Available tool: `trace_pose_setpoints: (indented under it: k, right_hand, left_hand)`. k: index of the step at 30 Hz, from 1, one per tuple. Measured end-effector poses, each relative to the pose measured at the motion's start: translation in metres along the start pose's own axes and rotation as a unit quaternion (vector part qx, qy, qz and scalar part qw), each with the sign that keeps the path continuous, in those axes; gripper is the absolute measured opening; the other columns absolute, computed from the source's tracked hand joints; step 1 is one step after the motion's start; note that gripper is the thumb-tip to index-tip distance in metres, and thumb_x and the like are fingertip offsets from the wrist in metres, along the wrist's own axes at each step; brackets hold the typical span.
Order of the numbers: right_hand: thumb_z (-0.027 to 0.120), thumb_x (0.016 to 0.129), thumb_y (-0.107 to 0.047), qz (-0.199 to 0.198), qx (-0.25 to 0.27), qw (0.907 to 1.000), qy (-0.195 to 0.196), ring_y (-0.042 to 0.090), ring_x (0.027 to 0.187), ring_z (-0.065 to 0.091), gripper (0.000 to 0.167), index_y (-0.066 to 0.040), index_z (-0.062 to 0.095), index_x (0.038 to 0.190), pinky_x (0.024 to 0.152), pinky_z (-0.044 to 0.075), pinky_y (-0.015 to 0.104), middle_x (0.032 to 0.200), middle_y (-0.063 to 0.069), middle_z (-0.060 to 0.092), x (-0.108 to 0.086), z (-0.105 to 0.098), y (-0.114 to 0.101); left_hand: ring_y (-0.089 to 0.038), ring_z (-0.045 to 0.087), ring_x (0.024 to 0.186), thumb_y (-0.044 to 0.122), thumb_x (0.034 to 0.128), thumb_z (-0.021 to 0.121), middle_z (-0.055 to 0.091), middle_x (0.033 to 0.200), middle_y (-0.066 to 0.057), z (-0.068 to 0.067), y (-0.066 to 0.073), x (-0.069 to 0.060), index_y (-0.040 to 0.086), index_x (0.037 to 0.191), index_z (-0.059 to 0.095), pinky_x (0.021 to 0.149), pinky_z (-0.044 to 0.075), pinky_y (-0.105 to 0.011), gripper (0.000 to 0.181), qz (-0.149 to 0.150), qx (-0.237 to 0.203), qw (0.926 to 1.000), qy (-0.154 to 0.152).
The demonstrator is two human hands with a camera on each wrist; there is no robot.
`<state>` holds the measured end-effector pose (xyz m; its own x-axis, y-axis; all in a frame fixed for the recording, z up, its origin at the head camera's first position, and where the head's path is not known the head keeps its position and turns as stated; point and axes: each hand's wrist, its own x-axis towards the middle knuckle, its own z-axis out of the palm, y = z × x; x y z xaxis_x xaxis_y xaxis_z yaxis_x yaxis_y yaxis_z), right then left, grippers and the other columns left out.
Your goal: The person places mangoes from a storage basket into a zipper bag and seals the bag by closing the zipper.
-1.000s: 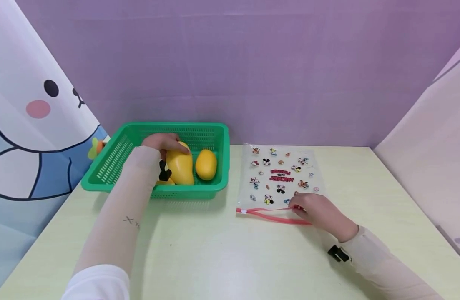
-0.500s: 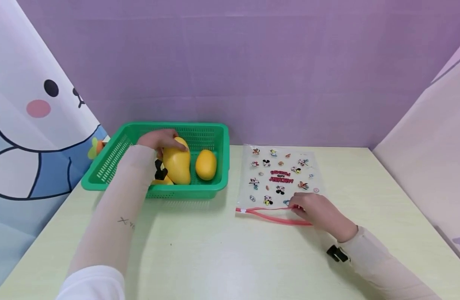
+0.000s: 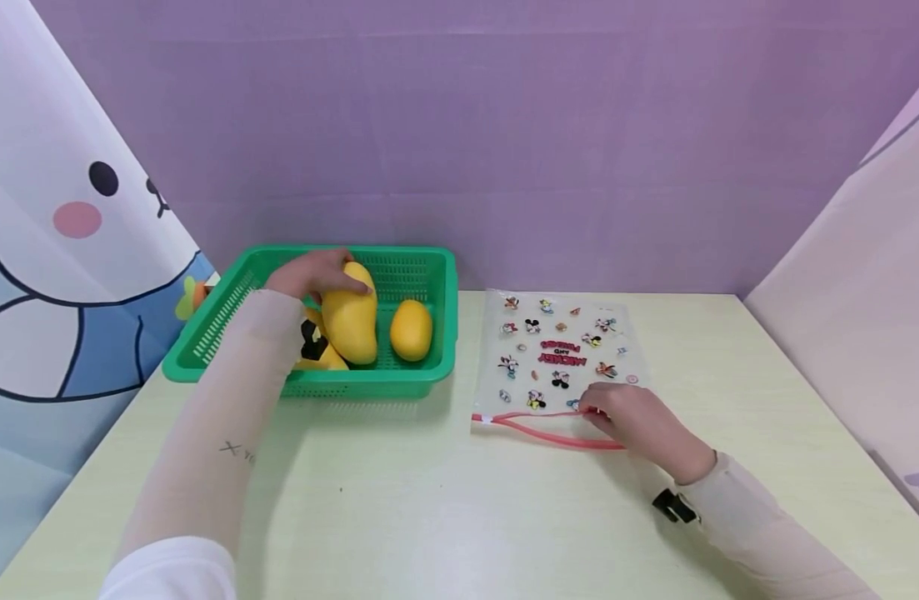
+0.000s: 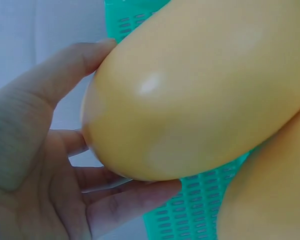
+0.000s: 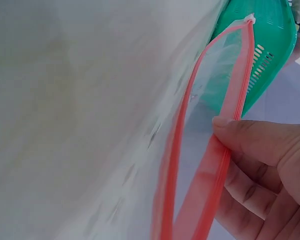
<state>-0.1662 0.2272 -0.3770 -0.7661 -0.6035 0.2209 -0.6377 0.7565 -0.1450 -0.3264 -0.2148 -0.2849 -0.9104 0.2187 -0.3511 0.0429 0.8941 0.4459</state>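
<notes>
My left hand [image 3: 314, 273] grips the upper end of a large yellow mango [image 3: 351, 317] inside the green basket [image 3: 377, 382]. The left wrist view shows thumb and fingers spread round the rounded end of that mango [image 4: 190, 95]. My right hand [image 3: 646, 429] pinches one red zip strip of a clear zip bag [image 3: 556, 333] printed with cartoon figures. Its mouth gapes between the two red strips in the right wrist view, where the thumb of my right hand [image 5: 270, 165] presses on the strip [image 5: 215, 155]. A white slider [image 3: 486, 420] sits at the strips' left end.
A smaller mango [image 3: 411, 330] lies at the basket's right side. More yellow fruit [image 3: 324, 358] is partly hidden under my left wrist. The pale table [image 3: 414, 517] ends at a purple cloth backdrop [image 3: 579, 150], with printed cloth [image 3: 54, 275] on the left.
My left hand has drawn the large mango slightly up and to the left within the basket, uncovering more of the fruit beside it. My right hand and the bag have hardly moved.
</notes>
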Motion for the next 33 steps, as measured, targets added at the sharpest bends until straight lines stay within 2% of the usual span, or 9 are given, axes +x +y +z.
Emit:
trace_pose_setpoints:
  k: [13, 20, 26, 33]
  right_hand:
    - [0.079, 0.071, -0.001, -0.005, 0.001, 0.9994, 0.033, 0.008, 0.067, 0.060, 0.014, -0.009, 0.071, 0.080, 0.061, 0.053, 0.026, 0.078, -0.004, 0.067, 0.0012, 0.0029, 0.0006]
    - [0.079, 0.070, -0.002, -0.012, 0.008, 0.9990, 0.043, 0.009, 0.067, 0.061, 0.014, -0.008, 0.072, 0.080, 0.061, 0.053, 0.025, 0.078, -0.004, 0.067, 0.0023, 0.0059, 0.0011]
    - [0.080, 0.070, -0.003, -0.008, 0.006, 0.9991, 0.040, 0.007, 0.066, 0.062, 0.013, -0.010, 0.073, 0.080, 0.061, 0.053, 0.024, 0.075, -0.006, 0.066, 0.0015, 0.0094, 0.0026]
    - [0.080, 0.071, -0.004, -0.006, -0.001, 0.9990, 0.044, 0.008, 0.067, 0.062, 0.013, -0.010, 0.074, 0.080, 0.061, 0.053, 0.025, 0.076, -0.006, 0.066, 0.0033, 0.0087, 0.0023]
  left_hand:
    - [-0.033, 0.055, 0.102, 0.041, 0.0865, 0.064, 0.048, 0.129, -0.020, -0.0014, 0.0047, -0.0072, 0.006, 0.143, 0.029, 0.079, 0.050, -0.045, 0.075, 0.038, 0.030, 0.9969, 0.062]
    - [-0.036, 0.052, 0.109, 0.042, 0.0852, 0.065, 0.047, 0.132, -0.022, -0.0023, 0.0045, -0.0053, 0.005, 0.142, 0.031, 0.088, 0.045, -0.051, 0.076, 0.053, 0.060, 0.9924, 0.093]
    - [-0.038, 0.050, 0.112, 0.041, 0.0849, 0.066, 0.047, 0.132, -0.023, -0.0006, 0.0040, -0.0055, 0.005, 0.141, 0.033, 0.089, 0.044, -0.054, 0.074, 0.064, 0.071, 0.9898, 0.106]
    - [-0.037, 0.054, 0.105, 0.040, 0.0849, 0.066, 0.052, 0.125, -0.022, 0.0002, 0.0055, -0.0096, 0.005, 0.139, 0.034, 0.084, 0.046, -0.051, 0.071, 0.072, 0.069, 0.9877, 0.120]
